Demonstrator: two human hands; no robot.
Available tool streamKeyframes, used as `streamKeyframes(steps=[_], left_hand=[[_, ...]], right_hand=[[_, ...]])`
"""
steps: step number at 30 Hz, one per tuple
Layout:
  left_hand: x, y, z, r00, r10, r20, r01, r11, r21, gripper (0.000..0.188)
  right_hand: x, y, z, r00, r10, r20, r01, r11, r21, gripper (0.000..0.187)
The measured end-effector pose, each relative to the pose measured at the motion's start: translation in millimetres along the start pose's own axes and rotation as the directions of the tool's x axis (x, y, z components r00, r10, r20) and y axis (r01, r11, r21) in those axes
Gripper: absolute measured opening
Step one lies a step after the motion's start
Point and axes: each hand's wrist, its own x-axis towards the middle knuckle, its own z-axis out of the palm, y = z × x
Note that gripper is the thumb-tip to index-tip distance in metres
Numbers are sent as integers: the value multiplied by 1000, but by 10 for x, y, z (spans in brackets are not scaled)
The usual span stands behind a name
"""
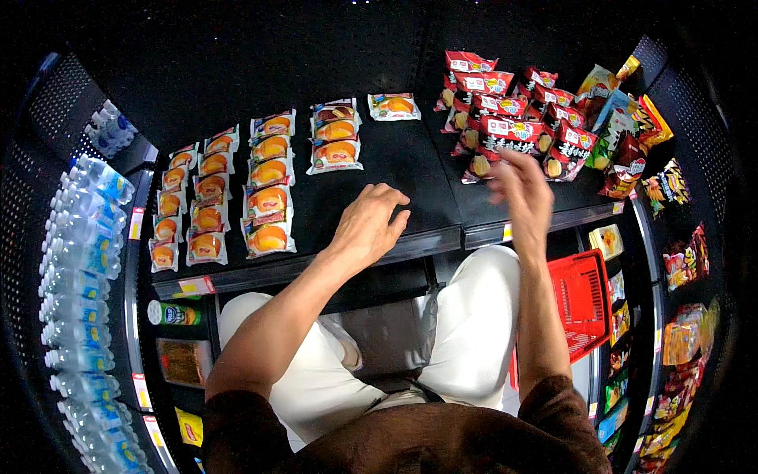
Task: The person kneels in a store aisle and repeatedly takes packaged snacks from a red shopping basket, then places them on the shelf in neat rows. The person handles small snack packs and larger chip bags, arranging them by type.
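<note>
My left hand (371, 225) hovers at the front of the black shelf (414, 182), thumb apart from loosely bent fingers, holding nothing. To its left, wrapped round cakes (268, 172) stand in several front-to-back rows. A shorter row of the same kind of wrapped cake (337, 154) lies just beyond the hand, and a single wrapped cake (394, 107) sits at the back. My right hand (521, 189), slightly blurred, is raised before the red snack bags (513, 134). Its fingers are partly stretched toward the front bags; whether they touch is unclear. Nothing shows in its grasp.
A red shopping basket (580, 304) stands by my right knee. Water bottles (83, 268) fill a side shelf at the left. Mixed snack bags (624, 146) crowd the right corner, with more packets (685, 261) on the right shelf. A green canister (175, 313) lies below.
</note>
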Motion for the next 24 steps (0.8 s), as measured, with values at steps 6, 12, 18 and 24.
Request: streamKeyframes(steps=[6,12,18,24], left_hand=[[19,27,86,999,39,36,-41,998,56,22],[93,75,136,992,-57,110,46,994,99,23],[163,69,189,990,-73,117,60,991,118,22],[242,76,228,991,-68,111,56,993,106,22]], right_hand=[[-1234,1577,-1783,878,250,-407,-329,934,-136,23],[-2793,2920,-2331,799,573,-182,-539,548,-640,24],[-3260,3330,-2443,627,764,-152,-470,216,-856,27],[-3422,3483,-2490,556,811,-184,-443,101,-891,29]])
